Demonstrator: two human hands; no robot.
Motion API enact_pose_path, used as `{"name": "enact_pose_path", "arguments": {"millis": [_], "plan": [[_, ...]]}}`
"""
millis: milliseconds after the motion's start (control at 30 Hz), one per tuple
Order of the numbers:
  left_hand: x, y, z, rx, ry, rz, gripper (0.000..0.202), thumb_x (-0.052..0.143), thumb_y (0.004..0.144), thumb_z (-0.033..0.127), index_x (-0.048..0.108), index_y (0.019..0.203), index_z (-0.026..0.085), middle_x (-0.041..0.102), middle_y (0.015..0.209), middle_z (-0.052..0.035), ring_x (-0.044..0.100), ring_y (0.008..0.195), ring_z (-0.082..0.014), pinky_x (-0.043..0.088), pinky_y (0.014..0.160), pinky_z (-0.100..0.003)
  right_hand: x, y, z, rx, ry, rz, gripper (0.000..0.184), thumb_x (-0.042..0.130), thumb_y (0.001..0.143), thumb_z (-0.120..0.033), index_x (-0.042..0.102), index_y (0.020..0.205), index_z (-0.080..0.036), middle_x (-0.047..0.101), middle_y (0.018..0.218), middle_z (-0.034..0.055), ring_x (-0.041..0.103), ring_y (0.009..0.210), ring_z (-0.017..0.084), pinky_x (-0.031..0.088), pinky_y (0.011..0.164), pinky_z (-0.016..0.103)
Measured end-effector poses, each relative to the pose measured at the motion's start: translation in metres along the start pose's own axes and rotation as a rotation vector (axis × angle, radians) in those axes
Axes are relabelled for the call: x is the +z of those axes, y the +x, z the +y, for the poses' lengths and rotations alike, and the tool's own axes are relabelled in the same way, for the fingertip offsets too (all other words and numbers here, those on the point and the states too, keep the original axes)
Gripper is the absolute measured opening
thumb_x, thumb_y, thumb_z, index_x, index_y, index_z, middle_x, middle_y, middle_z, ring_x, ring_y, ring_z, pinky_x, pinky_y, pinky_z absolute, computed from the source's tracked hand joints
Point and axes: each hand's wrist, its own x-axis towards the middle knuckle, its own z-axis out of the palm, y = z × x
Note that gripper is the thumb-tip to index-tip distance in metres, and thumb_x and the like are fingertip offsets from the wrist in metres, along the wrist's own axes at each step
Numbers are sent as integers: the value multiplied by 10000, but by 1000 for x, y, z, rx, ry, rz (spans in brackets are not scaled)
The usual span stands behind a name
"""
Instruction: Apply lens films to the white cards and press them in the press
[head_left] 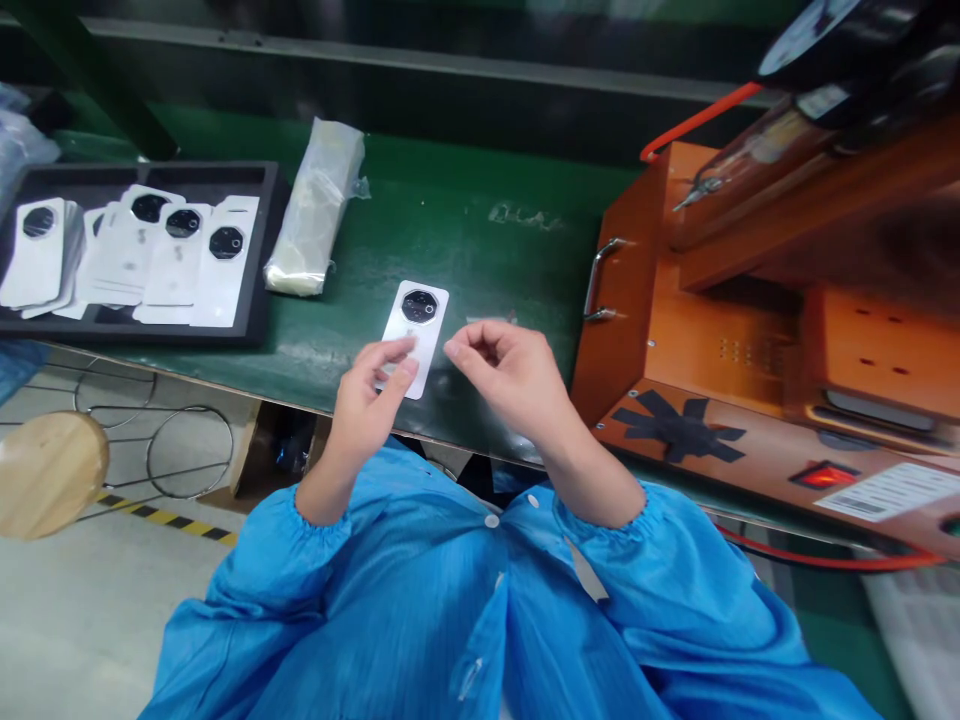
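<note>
A white phone back cover with a black, roughly octagonal camera area is in front of me at the bench's near edge. My left hand is at its lower left, thumb and index finger over its face. Whether the cover lies flat or is slightly raised, I cannot tell. Just right of the cover, my right hand has thumb and index finger pinched together; anything between them is too small to make out. At the left, a black tray holds several similar white covers, some stacked and overlapping.
A wrapped, whitish long packet lies between tray and cover. On the right stands an orange press machine with a metal handle, black tape and a lit red switch. Below left is a wooden-topped stool. The bench top is green.
</note>
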Motion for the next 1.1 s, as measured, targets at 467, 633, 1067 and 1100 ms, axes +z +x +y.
{"name": "enact_pose_path", "arguments": {"millis": [467, 633, 1067, 1100], "plan": [[-14, -57, -38, 359, 726, -102, 491, 644, 1034, 484, 644, 1470, 259, 635, 1581, -136, 496, 1555, -370, 253, 1335, -596, 20, 46, 19, 96, -96, -165, 292, 691, 933, -423, 670, 770, -182, 559, 660, -21, 435, 620, 133, 334, 606, 294], [-13, -55, -41, 331, 705, -107, 510, 648, 1031, 508, 642, 1478, 261, 627, 1594, -126, 486, 1565, -359, 225, 1347, -580, 28, 53, 18, 111, -219, -161, 237, 651, 949, -302, 674, 749, -178, 610, 672, -3, 482, 636, 146, 338, 617, 301], [-13, -55, -41, 422, 743, -70, 514, 657, 1036, 494, 634, 1464, 209, 656, 1555, -147, 528, 1524, -359, 246, 1321, -523, 27, 58, 14, 131, -462, -187, 238, 662, 973, -280, 671, 755, -184, 637, 701, 10, 534, 657, 166, 365, 664, 322], [-13, -55, -41, 428, 744, -67, 512, 658, 1038, 492, 636, 1458, 200, 657, 1552, -150, 529, 1521, -359, 247, 1320, -518, 27, 59, 15, 124, -468, -185, 240, 661, 975, -283, 669, 756, -185, 636, 702, 8, 534, 656, 165, 364, 665, 320]]}}
